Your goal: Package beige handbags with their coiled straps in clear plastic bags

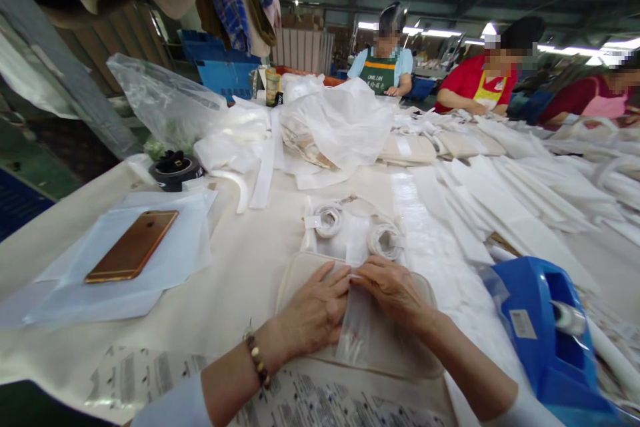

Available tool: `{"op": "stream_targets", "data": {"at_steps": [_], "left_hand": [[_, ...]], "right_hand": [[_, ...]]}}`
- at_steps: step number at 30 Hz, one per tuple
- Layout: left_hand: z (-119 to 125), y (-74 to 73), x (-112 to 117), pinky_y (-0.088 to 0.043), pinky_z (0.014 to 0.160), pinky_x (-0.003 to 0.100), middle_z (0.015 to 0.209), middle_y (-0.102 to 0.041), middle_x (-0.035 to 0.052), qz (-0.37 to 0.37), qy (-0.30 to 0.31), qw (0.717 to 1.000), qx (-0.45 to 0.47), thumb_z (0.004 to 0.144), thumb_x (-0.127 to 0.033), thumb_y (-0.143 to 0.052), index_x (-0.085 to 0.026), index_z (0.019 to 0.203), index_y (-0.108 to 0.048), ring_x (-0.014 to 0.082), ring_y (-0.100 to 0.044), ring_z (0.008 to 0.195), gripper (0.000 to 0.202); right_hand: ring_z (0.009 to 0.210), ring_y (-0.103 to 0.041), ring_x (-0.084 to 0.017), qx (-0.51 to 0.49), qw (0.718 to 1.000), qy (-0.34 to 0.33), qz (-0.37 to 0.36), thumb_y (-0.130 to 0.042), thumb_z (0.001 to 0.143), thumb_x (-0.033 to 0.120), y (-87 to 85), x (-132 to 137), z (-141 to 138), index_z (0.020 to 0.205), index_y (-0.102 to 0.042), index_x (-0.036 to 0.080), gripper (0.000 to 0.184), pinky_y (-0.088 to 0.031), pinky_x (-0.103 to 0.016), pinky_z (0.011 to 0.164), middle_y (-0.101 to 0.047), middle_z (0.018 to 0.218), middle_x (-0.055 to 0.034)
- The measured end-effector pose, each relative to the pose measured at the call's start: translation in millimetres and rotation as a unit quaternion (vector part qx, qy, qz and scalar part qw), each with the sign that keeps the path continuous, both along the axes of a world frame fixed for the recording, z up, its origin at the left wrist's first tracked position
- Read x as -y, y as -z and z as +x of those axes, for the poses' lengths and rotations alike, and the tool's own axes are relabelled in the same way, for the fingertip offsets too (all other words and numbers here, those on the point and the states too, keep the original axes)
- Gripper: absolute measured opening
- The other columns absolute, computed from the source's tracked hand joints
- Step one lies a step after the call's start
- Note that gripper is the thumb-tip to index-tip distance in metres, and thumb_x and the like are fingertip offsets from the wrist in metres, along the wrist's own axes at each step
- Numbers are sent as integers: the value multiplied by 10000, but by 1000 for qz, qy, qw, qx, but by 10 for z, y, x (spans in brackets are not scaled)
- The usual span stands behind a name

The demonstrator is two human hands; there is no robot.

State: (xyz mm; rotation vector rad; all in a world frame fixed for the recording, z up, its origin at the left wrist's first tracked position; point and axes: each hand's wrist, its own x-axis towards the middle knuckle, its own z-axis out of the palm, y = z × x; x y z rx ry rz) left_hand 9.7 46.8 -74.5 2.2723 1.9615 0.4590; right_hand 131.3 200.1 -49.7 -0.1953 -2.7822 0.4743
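Note:
A beige flat bag with rounded corners [413, 350] lies on the table in front of me. My left hand [317, 310] rests flat on its left half, fingers stretched toward the middle. With the fingers of my right hand [393, 287] I pinch the top of a translucent white strip [357, 333] that runs down the bag's centre. The fingertips of both hands nearly meet there. Just beyond the bag are two coiled whitish straps, a left coil [329, 220] and a right coil [384, 240], with a white band between them.
A gold phone [133, 247] lies on translucent sheets at left. A blue tape dispenser [545, 333] stands at right, near stacked white strips [515, 200]. Plastic bags [340, 120] are heaped behind, near a black tape roll [176, 172]. Several people work across the table.

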Motion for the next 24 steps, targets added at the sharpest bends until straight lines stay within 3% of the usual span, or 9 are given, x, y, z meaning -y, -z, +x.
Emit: {"op": "stream_targets", "data": {"at_steps": [5, 11, 13, 17, 24], "left_hand": [[9, -23, 11, -188, 1155, 379, 1171, -574, 74, 25, 6, 997, 66, 814, -225, -547, -138, 1068, -561, 202, -422, 1226, 269], [19, -103, 32, -340, 1088, 374, 921, -589, 82, 62, 9, 991, 118, 708, -110, -505, -130, 833, -569, 202, -524, 1011, 142], [39, -120, 30, -413, 1025, 376, 948, -581, 108, 93, 3, 990, 109, 769, -137, -484, -113, 870, -571, 222, -516, 1022, 135], [108, -64, 8, -445, 987, 402, 1075, -574, 149, 118, 12, 993, 3, 880, -212, -448, -54, 1135, -512, 260, -498, 1094, 306], [148, 69, -6, -457, 971, 414, 1133, -591, 181, 129, 2, 988, -84, 878, -235, -487, -23, 1161, -505, 276, -513, 1122, 354]], "right_hand": [[604, -514, -115, 9, 998, 43, -41, -481, 922, 260, 178, -44, -32, 613, -595, 182, 338, -371, -212, 573, -523, 634, 4], [612, -486, -119, -14, 997, 62, -43, -502, 908, 252, 269, -26, -43, 613, -547, 194, 303, -353, -219, 589, -517, 636, 13], [634, -497, -122, -14, 997, 66, -47, -516, 896, 221, 259, -7, -38, 620, -536, 196, 278, -364, -215, 605, -524, 647, 13], [661, -520, -130, -2, 996, 76, -40, -542, 872, 173, 217, 25, -27, 615, -517, 196, 259, -386, -215, 637, -541, 661, 7], [699, -564, -152, -15, 991, 132, -8, -519, 851, 135, 174, 100, -108, 677, -542, 211, 191, -432, -236, 640, -584, 710, -9]]}}
